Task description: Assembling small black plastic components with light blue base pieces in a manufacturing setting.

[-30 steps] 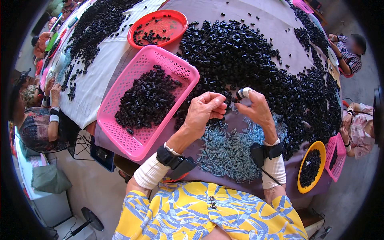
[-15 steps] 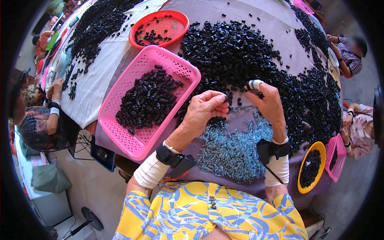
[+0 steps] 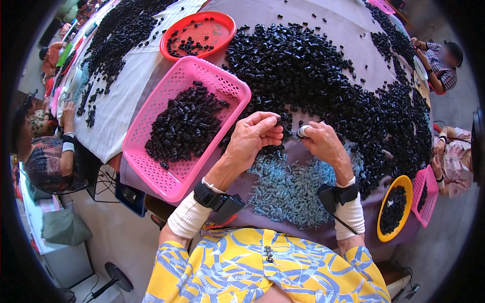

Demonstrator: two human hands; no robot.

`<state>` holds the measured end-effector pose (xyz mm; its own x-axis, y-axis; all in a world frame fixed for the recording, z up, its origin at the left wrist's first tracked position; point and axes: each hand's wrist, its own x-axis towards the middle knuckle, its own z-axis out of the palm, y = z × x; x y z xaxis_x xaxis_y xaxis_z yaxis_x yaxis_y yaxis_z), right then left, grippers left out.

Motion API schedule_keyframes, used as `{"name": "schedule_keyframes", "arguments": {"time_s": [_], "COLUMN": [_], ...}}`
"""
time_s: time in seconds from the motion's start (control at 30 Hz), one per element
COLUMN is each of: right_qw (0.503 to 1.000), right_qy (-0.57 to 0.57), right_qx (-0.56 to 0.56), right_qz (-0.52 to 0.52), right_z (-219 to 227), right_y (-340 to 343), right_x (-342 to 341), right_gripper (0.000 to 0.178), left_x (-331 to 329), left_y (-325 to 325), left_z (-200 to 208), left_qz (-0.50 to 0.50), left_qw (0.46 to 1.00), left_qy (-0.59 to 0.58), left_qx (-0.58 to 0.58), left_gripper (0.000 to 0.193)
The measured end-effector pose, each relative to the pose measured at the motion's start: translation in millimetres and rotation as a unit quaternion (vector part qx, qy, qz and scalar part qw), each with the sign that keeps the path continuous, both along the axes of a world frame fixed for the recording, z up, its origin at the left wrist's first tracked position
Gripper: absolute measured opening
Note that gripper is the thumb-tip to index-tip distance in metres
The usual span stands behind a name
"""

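- One table [image 3: 348, 30] under purple cloth, bearing one heap of black parts [image 3: 313, 76], too many to count.
- One pink basket [image 3: 151, 166], part-filled with the same parts.
- One patch of pale blue springs [image 3: 288, 187].
- One red bowl [image 3: 202, 22].
- Left hand [image 3: 252, 136]: fingers pinched together on one black part [image 3: 277, 119].
- Right hand [image 3: 323, 144]: fingertips closed on one small pale piece [image 3: 302, 131], at the heap's near edge.

Whatever the left hand [image 3: 255, 136] pinches (some small black piece) stays hidden behind its curled fingers.
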<state>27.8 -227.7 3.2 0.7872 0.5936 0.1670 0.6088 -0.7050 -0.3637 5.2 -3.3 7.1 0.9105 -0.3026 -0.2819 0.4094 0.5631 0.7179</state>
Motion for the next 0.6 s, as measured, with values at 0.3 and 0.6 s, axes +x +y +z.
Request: {"name": "schedule_keyframes", "arguments": {"time_s": [0.3, 0.6], "right_qw": [0.996, 0.968], "right_qy": [-0.055, 0.065], "right_qx": [-0.074, 0.231], "right_qz": [0.011, -0.074], "right_z": [-8.0, 22.0], "right_y": [3.6, 10.3], "right_x": [-4.5, -9.9], "right_gripper": [0.009, 0.013], "left_x": [-1.9, -3.0], "left_y": [-1.9, -8.2], "left_z": [2.3, -2.9], "left_qz": [-0.017, -0.039], "left_qw": [0.999, 0.999], "left_qy": [-0.009, -0.017], "left_qx": [-0.041, -0.020], "left_gripper": [0.021, 0.021]}}
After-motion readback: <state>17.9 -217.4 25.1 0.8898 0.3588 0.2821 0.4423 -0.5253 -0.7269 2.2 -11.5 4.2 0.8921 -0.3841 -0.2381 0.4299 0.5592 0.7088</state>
